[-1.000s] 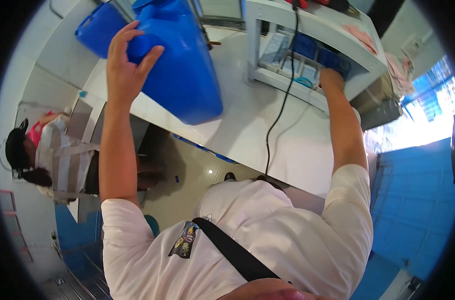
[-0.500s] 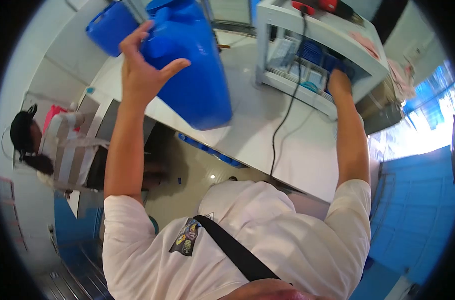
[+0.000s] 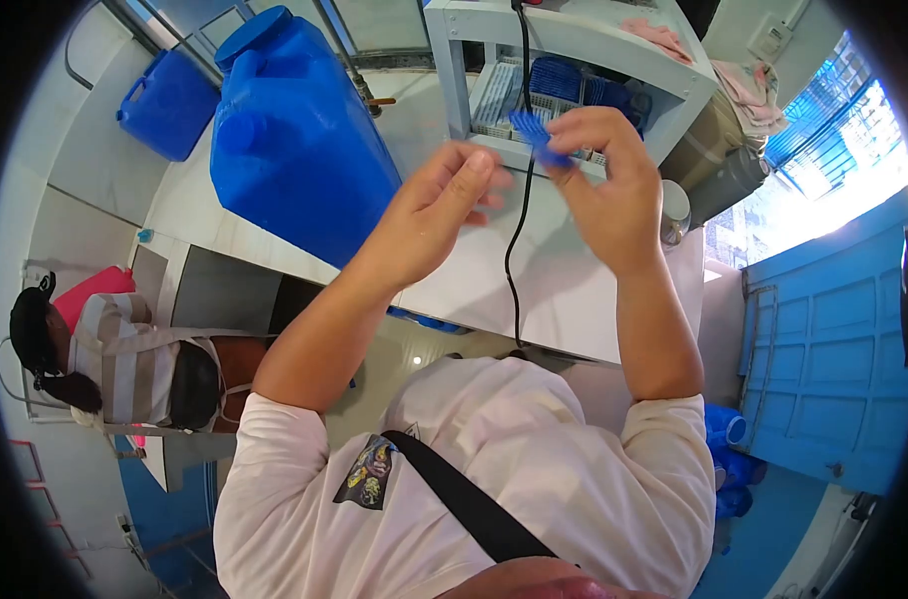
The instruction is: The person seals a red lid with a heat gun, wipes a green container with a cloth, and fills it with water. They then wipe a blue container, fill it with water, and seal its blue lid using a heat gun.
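In my right hand (image 3: 613,180), thumb and fingers pinch a small blue ribbed plastic piece (image 3: 544,140), blurred by motion, in front of the white shelf unit. My left hand (image 3: 444,205) is raised just to its left over the white counter (image 3: 454,290). Its fingers are loosely bent and apart, with nothing in them. Close behind my left hand stands a large blue water jug (image 3: 294,150) with a screw cap on top. Blue items and white baskets (image 3: 499,105) sit on the lower level of the white shelf unit (image 3: 574,50).
A black cord (image 3: 522,230) hangs from the shelf unit across the counter. A second blue jug (image 3: 169,105) stands at the back left. A glass jar (image 3: 675,210) is near the counter's right end. On the left, a person in a striped top (image 3: 124,349) sits bent forward.
My right hand has come out of the shelf unit with the blue piece. My left hand has moved away from the large jug, rightward and down, towards my right hand.
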Demonstrator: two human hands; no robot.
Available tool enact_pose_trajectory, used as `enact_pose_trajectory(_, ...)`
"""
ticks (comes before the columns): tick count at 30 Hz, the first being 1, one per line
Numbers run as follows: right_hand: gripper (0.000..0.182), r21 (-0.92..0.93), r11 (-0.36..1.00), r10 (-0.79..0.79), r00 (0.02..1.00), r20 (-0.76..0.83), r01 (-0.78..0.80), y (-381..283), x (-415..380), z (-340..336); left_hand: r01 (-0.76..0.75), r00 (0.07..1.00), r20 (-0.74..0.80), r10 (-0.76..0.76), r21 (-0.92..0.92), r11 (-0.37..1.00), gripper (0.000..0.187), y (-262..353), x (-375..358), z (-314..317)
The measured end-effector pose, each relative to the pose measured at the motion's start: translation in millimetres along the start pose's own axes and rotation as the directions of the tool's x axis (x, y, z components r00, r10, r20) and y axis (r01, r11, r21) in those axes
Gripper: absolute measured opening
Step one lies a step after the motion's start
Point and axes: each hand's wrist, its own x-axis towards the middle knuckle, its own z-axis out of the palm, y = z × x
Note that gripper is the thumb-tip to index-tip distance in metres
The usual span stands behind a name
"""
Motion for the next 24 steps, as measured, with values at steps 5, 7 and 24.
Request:
enact_pose_trajectory(5,0.035,-0.156,0.979,-0.095,0.973,0.211,0.130,-28.0,-10.5,-10.2,0.159,0.986,0.075,-0.150,-0.131,0.979,0.025,-12.9,1.3,-1.7)
enact_pose_trajectory(7,0.034,-0.135,0.989,-0.031,0.972,0.233,0.064,-31.6,-12.1,-8.6,0.020,0.999,-0.037,-0.022,-0.053,0.998,0.025,-19.7,4.1,-5.3)
enact_pose_trajectory(24,0.020,0.617,0.426,0.601,0.716,0.354,-0.662,-22.6,-27.3,56.7,-0.213,0.951,-0.230,0.207,0.002,0.977,0.043,-22.8,-16.8,2.8)
